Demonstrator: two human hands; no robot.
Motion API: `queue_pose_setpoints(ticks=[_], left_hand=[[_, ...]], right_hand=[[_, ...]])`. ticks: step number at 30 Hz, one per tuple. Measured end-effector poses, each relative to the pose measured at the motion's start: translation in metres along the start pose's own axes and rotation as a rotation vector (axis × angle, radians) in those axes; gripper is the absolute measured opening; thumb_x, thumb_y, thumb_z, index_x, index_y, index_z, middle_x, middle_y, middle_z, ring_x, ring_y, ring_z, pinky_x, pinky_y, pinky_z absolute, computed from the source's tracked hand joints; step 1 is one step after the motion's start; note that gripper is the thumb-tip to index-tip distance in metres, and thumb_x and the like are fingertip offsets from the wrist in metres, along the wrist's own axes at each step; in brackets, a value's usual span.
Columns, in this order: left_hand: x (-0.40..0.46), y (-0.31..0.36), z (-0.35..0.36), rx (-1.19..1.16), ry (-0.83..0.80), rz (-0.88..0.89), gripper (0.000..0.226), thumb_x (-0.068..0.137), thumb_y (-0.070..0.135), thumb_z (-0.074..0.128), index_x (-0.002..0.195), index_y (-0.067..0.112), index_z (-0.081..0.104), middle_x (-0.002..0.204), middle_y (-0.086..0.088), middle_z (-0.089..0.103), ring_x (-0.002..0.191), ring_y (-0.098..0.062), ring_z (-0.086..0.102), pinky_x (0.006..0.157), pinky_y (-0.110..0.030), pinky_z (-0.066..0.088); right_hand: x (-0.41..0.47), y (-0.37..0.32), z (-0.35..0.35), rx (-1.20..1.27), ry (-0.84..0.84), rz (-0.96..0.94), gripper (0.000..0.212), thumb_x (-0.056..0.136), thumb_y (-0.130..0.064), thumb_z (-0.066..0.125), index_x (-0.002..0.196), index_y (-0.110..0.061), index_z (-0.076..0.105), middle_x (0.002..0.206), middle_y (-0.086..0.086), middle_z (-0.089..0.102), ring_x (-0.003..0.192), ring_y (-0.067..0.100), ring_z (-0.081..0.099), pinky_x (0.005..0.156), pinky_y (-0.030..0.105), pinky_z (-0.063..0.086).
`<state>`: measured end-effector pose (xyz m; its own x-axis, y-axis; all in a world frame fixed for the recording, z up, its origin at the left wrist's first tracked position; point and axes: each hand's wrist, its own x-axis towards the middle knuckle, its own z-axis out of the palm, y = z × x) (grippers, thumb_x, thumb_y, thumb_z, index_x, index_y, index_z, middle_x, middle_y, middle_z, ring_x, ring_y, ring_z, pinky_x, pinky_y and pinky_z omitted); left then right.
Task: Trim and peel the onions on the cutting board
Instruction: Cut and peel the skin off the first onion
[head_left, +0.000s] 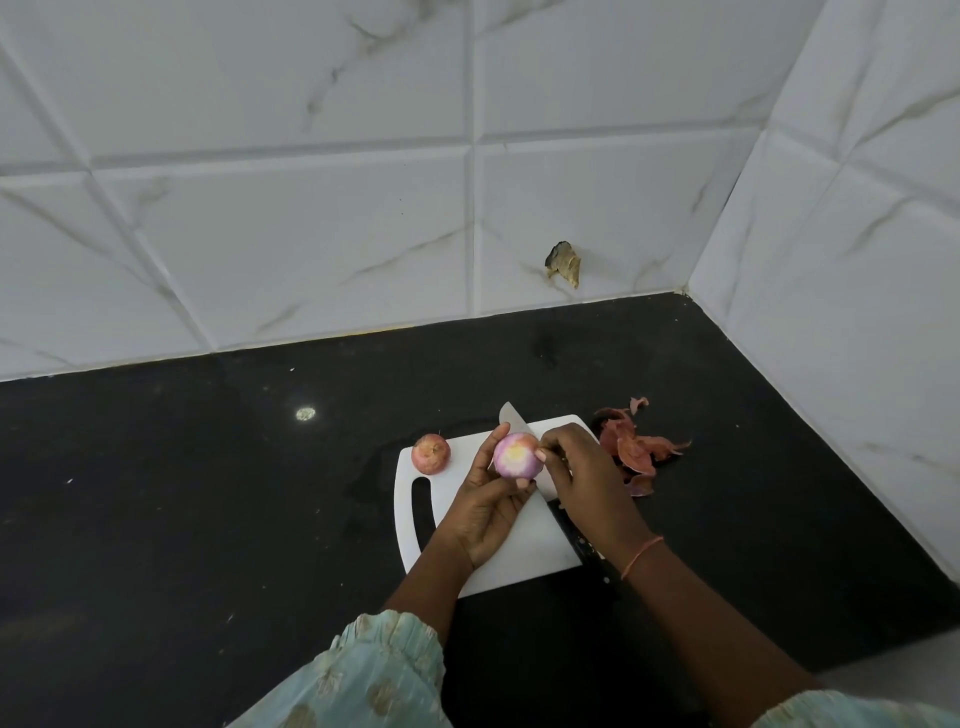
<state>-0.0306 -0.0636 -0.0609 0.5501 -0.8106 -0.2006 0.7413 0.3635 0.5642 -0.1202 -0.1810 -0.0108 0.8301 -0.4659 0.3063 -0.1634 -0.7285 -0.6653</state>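
My left hand (485, 506) holds a trimmed onion (515, 455) above the white cutting board (524, 551), its cut pink-and-white face turned toward me. The fingertips of my right hand (584, 478) pinch at the onion's right edge, where the skin is. A second onion (430, 453), still in its skin, sits on the board's far left corner. The knife lies on the board under my hands, its blade tip (511, 415) poking past the far edge and its black handle (587, 551) running toward me under my right wrist.
A heap of reddish onion skins (636, 449) lies on the black counter (208, 493) just right of the board. White tiled walls meet in a corner at the back right. The board has a slot handle (423, 512) on its left side.
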Motion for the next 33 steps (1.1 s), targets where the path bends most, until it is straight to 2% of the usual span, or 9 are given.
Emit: queue_pose_setpoints(ticks=[4, 8, 14, 18, 23, 26, 28, 31, 33], left_hand=[[0.001, -0.001, 0.000, 0.019, 0.001, 0.000, 0.070, 0.080, -0.022, 0.057, 0.133, 0.024, 0.062, 0.142, -0.014, 0.053, 0.129, -0.035, 0.053, 0.108, -0.044, 0.044], [0.000, -0.001, 0.001, 0.008, 0.002, 0.000, 0.068, 0.080, -0.022, 0.057, 0.129, 0.023, 0.065, 0.140, -0.014, 0.054, 0.126, -0.034, 0.056, 0.105, -0.044, 0.048], [-0.001, 0.001, 0.001, 0.020, 0.006, -0.002, 0.069, 0.075, -0.019, 0.060, 0.129, 0.025, 0.065, 0.141, -0.015, 0.053, 0.121, -0.031, 0.059, 0.101, -0.039, 0.051], [-0.001, 0.001, 0.001, -0.014, -0.002, -0.032, 0.071, 0.071, -0.009, 0.063, 0.133, 0.026, 0.061, 0.141, -0.017, 0.053, 0.113, -0.034, 0.062, 0.090, -0.037, 0.056], [-0.003, 0.003, 0.000, -0.059, -0.031, -0.083, 0.071, 0.077, -0.008, 0.053, 0.140, 0.023, 0.052, 0.142, -0.021, 0.053, 0.114, -0.036, 0.062, 0.097, -0.040, 0.054], [-0.004, 0.006, 0.001, -0.103, -0.047, -0.106, 0.073, 0.072, -0.004, 0.060, 0.140, 0.021, 0.052, 0.139, -0.024, 0.054, 0.110, -0.035, 0.064, 0.095, -0.039, 0.055], [-0.002, 0.007, 0.003, -0.094, -0.060, -0.110, 0.075, 0.071, 0.003, 0.067, 0.142, 0.020, 0.051, 0.142, -0.023, 0.051, 0.103, -0.031, 0.065, 0.087, -0.036, 0.058], [0.001, 0.005, 0.001, -0.058, -0.057, -0.104, 0.072, 0.078, 0.013, 0.068, 0.146, 0.020, 0.047, 0.144, -0.017, 0.052, 0.087, -0.021, 0.064, 0.077, -0.030, 0.057], [0.002, 0.004, -0.001, -0.047, -0.035, -0.101, 0.061, 0.087, 0.016, 0.058, 0.147, 0.021, 0.046, 0.134, -0.015, 0.058, 0.076, -0.016, 0.061, 0.066, -0.026, 0.054]], right_hand=[[0.002, 0.000, 0.001, -0.068, -0.039, 0.004, 0.003, 0.095, -0.017, 0.057, 0.094, -0.014, 0.057, 0.094, -0.007, 0.052, 0.082, 0.009, 0.053, 0.068, 0.022, 0.046], [0.006, -0.002, 0.003, -0.144, -0.058, 0.009, 0.006, 0.094, -0.019, 0.056, 0.090, -0.015, 0.053, 0.092, -0.006, 0.048, 0.079, 0.010, 0.049, 0.064, 0.024, 0.044], [0.009, 0.007, -0.002, -0.082, -0.039, 0.047, 0.013, 0.092, -0.016, 0.056, 0.081, -0.014, 0.050, 0.083, -0.004, 0.049, 0.071, 0.011, 0.048, 0.061, 0.033, 0.046], [0.008, 0.020, -0.008, -0.082, 0.007, 0.111, 0.016, 0.089, -0.009, 0.061, 0.079, -0.012, 0.049, 0.079, -0.002, 0.050, 0.073, 0.014, 0.048, 0.063, 0.033, 0.044], [0.005, 0.037, -0.020, -0.045, 0.123, 0.276, 0.020, 0.087, -0.004, 0.065, 0.076, -0.010, 0.048, 0.074, 0.003, 0.052, 0.068, 0.019, 0.053, 0.063, 0.038, 0.049], [0.005, 0.037, -0.026, -0.064, 0.186, 0.265, 0.018, 0.085, 0.006, 0.058, 0.083, -0.012, 0.059, 0.085, 0.002, 0.061, 0.084, 0.014, 0.057, 0.073, 0.026, 0.047], [0.008, 0.034, -0.024, -0.092, 0.155, 0.215, 0.019, 0.092, -0.002, 0.052, 0.098, -0.015, 0.066, 0.099, 0.001, 0.065, 0.099, 0.013, 0.057, 0.084, 0.026, 0.047], [0.010, 0.017, -0.020, 0.048, 0.050, 0.232, 0.021, 0.100, -0.021, 0.048, 0.113, -0.015, 0.064, 0.101, -0.002, 0.065, 0.094, 0.009, 0.061, 0.083, 0.028, 0.051], [0.010, 0.002, -0.015, 0.113, -0.014, 0.122, 0.018, 0.096, -0.023, 0.058, 0.112, -0.018, 0.066, 0.103, -0.008, 0.067, 0.094, 0.002, 0.061, 0.081, 0.020, 0.050]])
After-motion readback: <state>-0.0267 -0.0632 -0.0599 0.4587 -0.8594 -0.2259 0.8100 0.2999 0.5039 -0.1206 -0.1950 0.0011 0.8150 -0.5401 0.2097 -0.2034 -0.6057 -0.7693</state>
